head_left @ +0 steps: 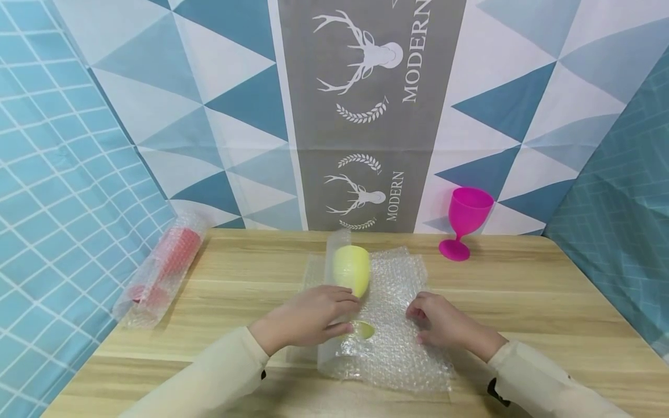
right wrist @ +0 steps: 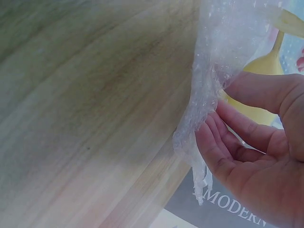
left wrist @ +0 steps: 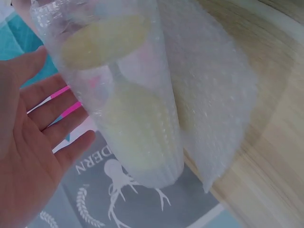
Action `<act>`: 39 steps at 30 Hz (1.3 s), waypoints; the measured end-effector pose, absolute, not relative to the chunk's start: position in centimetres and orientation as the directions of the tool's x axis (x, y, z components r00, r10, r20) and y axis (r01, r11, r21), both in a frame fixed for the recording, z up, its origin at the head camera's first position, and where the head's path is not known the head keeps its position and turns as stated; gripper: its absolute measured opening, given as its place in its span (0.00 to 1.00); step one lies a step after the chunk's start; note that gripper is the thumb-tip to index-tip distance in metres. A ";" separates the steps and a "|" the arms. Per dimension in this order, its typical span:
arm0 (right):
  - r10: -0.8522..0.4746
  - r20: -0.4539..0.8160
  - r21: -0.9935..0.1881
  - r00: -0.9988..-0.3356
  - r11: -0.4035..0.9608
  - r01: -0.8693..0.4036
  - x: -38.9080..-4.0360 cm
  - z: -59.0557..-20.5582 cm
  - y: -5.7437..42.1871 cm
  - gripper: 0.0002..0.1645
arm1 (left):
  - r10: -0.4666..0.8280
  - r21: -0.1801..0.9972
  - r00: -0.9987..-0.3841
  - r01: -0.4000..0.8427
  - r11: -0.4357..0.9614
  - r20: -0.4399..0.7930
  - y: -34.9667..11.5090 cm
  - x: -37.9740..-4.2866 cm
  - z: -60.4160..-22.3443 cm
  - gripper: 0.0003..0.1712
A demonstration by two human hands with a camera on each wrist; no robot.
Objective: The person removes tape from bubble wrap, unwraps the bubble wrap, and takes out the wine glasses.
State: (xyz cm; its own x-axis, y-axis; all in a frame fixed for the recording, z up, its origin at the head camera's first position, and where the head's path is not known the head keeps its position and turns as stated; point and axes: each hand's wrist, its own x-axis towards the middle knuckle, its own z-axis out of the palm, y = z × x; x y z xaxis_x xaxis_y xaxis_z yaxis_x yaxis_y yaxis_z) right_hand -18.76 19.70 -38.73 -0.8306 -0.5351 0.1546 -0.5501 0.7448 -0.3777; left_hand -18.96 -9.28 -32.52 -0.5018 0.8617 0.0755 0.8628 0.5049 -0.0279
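Observation:
A yellow goblet (head_left: pixel 359 271) lies on its side on a sheet of bubble wrap (head_left: pixel 389 348), its left part under a folded-over flap. My left hand (head_left: pixel 316 316) rests against this flap between the cup and the foot. Its fingers are spread and fairly straight beside the wrapped goblet (left wrist: pixel 140 123) in the left wrist view. My right hand (head_left: pixel 444 322) is at the sheet's right side. Close up, its thumb and fingertips pinch the edge of the bubble wrap (right wrist: pixel 202 95); the fingertips are partly hidden by the plastic.
A magenta goblet (head_left: pixel 467 212) stands upright at the back right of the wooden table (head_left: pixel 522 290). At the left edge lies a red goblet (head_left: pixel 180 249) rolled in bubble wrap. Patterned cloth walls (head_left: pixel 235 133) enclose the back and sides.

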 end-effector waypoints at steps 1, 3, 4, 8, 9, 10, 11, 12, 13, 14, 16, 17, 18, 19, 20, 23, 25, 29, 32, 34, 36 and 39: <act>-0.535 0.155 -0.375 -0.831 0.746 -0.550 -18.8 -38.7 19.7 0.22 | 0.858 -0.023 -0.508 0.859 0.511 0.081 -9.6 -19.0 -32.6 0.24; -0.531 0.145 -0.373 -0.835 0.752 -0.544 -18.8 -38.6 19.7 0.22 | 0.851 -0.016 -0.516 0.854 0.520 0.096 -10.1 -19.0 -32.7 0.22; -0.531 0.141 -0.371 -0.835 0.754 -0.542 -18.9 -38.6 19.7 0.22 | 0.850 -0.014 -0.515 0.855 0.519 0.111 -10.4 -19.1 -32.8 0.21; -0.534 0.133 -0.367 -0.835 0.756 -0.542 -18.9 -38.6 19.6 0.22 | 0.847 -0.004 -0.498 0.861 0.508 0.188 -11.5 -19.2 -33.4 0.16; -0.533 0.135 -0.368 -0.835 0.756 -0.542 -18.9 -38.6 19.6 0.22 | 0.844 -0.001 -0.494 0.863 0.506 0.208 -11.7 -19.3 -33.6 0.15; -0.534 0.136 -0.368 -0.834 0.755 -0.543 -18.9 -38.6 19.6 0.22 | 0.841 0.002 -0.490 0.864 0.504 0.230 -12.0 -19.3 -33.8 0.15; -0.534 0.137 -0.367 -0.834 0.755 -0.544 -18.9 -38.6 19.6 0.22 | 0.835 0.005 -0.490 0.863 0.505 0.250 -12.3 -19.3 -34.0 0.14; -0.535 0.138 -0.367 -0.833 0.754 -0.545 -18.9 -38.7 19.6 0.22 | 0.827 0.008 -0.493 0.860 0.510 0.269 -12.6 -19.4 -34.2 0.14; -0.531 0.135 -0.372 -0.837 0.756 -0.539 -18.9 -38.7 19.6 0.22 | 0.818 0.008 -0.498 0.855 0.518 0.289 -12.9 -19.4 -34.4 0.14; -0.530 0.135 -0.374 -0.837 0.755 -0.538 -18.8 -38.7 19.6 0.22 | 0.806 0.012 -0.506 0.849 0.528 0.307 -13.1 -19.4 -34.5 0.14; -0.531 0.136 -0.376 -0.837 0.754 -0.539 -18.8 -38.7 19.6 0.22 | 0.780 0.019 -0.522 0.835 0.550 0.345 -13.7 -19.3 -34.9 0.14; -0.531 0.135 -0.377 -0.837 0.753 -0.539 -18.8 -38.7 19.6 0.22 | 0.765 0.023 -0.533 0.825 0.564 0.361 -14.0 -19.3 -35.0 0.13; -0.530 0.135 -0.380 -0.837 0.752 -0.538 -18.8 -38.7 19.6 0.22 | 0.750 0.025 -0.545 0.815 0.579 0.376 -14.3 -19.3 -35.2 0.12; -0.529 0.135 -0.383 -0.838 0.752 -0.537 -18.8 -38.7 19.6 0.22 | 0.734 0.030 -0.555 0.805 0.593 0.391 -14.6 -19.2 -35.3 0.12; -0.529 0.134 -0.386 -0.838 0.751 -0.536 -18.7 -38.7 19.6 0.22 | 0.717 0.036 -0.567 0.794 0.607 0.405 -14.9 -19.2 -35.4 0.11; -0.525 0.129 -0.394 -0.841 0.751 -0.529 -18.7 -38.7 19.6 0.23 | 0.659 0.047 -0.600 0.755 0.655 0.454 -15.8 -19.2 -35.8 0.10; -0.523 0.131 -0.396 -0.842 0.751 -0.528 -18.7 -38.7 19.7 0.23 | 0.620 0.052 -0.612 0.731 0.680 0.491 -16.3 -19.2 -36.0 0.09; -0.525 0.138 -0.395 -0.840 0.748 -0.532 -18.7 -38.7 19.7 0.23 | 0.538 0.098 -0.662 0.673 0.733 0.523 -17.0 -19.1 -36.2 0.08; -0.524 0.138 -0.399 -0.840 0.747 -0.531 -18.7 -38.7 19.7 0.23 | 0.458 0.200 -0.749 0.601 0.774 0.479 -17.6 -18.9 -36.1 0.10; -0.523 0.138 -0.400 -0.841 0.747 -0.531 -18.7 -38.7 19.7 0.23 | 0.398 0.296 -0.808 0.545 0.784 0.434 -17.9 -18.9 -36.1 0.11; -0.523 0.142 -0.400 -0.841 0.746 -0.532 -18.6 -38.7 19.7 0.23 | 0.344 0.400 -0.854 0.494 0.772 0.391 -18.4 -18.9 -36.1 0.12; -0.524 0.146 -0.397 -0.839 0.746 -0.535 -18.6 -38.7 19.7 0.23 | 0.283 0.540 -0.900 0.426 0.726 0.331 -19.0 -19.0 -36.4 0.12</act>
State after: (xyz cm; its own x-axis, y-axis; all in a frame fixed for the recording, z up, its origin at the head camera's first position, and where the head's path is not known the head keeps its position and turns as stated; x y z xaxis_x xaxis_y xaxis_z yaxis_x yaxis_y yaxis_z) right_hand -18.59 19.71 -38.66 -0.8389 -0.5242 0.1463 -0.5352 0.7456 -0.3972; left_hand -19.03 -19.04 -36.37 -0.9004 0.2827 0.3307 0.4262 0.7260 0.5397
